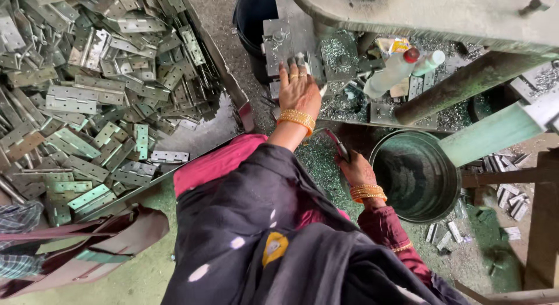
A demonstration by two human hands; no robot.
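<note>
Up on the press bed, straight ahead of the person, the left hand (299,89) lies flat and open, fingers spread over a grey metal plate (285,40) whose long axis runs away from the body toward the back of the machine. That hand is much the nearer to the plate; the right hand (356,170) sits lower and closer to the body, closed around a thin dark handle (338,145) just beside a round metal tub (416,175). The plate looks dull, flat and rectangular, with metal shavings scattered around it. Well off to the left, a tray (233,86) holds a deep heap of hinges (87,95). A white squeeze bottle (396,69) lies to the right of the plate.
</note>
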